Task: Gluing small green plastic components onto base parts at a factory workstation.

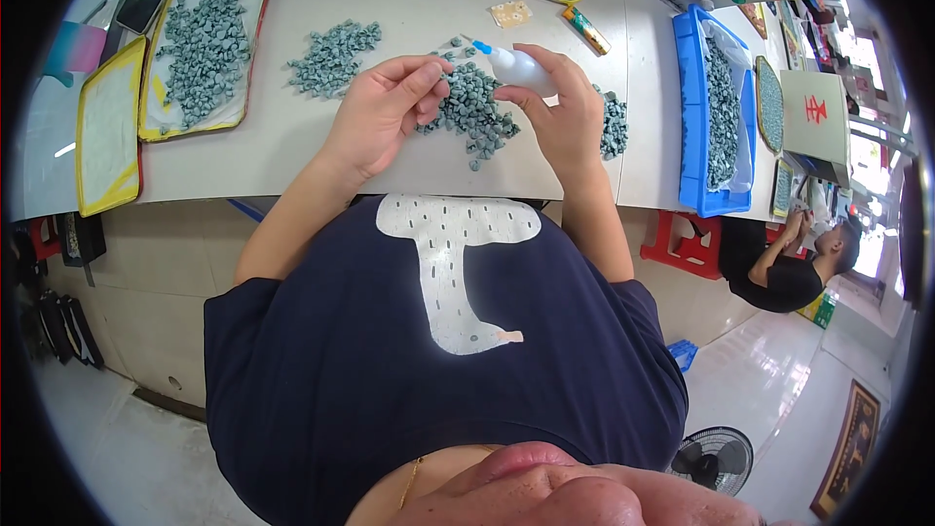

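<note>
Closest is the person's face, then a dark blue shirt. The left hand presses thumb and finger together near a pile of grey-green bits; I cannot tell if a bit is between them. The right hand, by the same pile, pinches a white squeeze bottle between thumb and fingers, its blue tip aimed left. A hard squeeze could spill too much onto the bits, and a bumping arm could scatter them.

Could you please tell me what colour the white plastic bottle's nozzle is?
The nozzle of the white plastic bottle is blue, best seen in the head view.
</note>
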A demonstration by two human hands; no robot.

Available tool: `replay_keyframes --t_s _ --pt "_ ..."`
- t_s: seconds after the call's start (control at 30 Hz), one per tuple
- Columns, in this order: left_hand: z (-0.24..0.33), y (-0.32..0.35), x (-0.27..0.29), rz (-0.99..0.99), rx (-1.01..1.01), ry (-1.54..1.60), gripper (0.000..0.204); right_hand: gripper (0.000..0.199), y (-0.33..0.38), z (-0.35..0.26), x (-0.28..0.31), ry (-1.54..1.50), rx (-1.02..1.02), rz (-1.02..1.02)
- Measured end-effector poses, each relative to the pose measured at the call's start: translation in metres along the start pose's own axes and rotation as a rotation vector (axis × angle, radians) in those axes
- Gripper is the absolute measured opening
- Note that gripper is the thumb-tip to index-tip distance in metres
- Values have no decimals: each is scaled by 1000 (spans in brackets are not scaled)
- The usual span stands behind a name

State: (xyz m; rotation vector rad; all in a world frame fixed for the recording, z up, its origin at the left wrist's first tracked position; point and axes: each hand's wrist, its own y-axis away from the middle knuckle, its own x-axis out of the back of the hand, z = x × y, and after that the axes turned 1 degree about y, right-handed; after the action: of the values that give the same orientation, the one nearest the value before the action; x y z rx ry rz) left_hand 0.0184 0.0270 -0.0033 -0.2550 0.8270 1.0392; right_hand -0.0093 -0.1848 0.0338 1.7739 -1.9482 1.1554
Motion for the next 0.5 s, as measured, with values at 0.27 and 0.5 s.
replay_keyframes --t_s 0.27,0.5 --pt "-4 -1 3 -34 -54 106 20 42 -5 8 8 81 164 132" --pt "-8 0 11 -22 -117 -32 20 42 -6 2 11 247 248 124"
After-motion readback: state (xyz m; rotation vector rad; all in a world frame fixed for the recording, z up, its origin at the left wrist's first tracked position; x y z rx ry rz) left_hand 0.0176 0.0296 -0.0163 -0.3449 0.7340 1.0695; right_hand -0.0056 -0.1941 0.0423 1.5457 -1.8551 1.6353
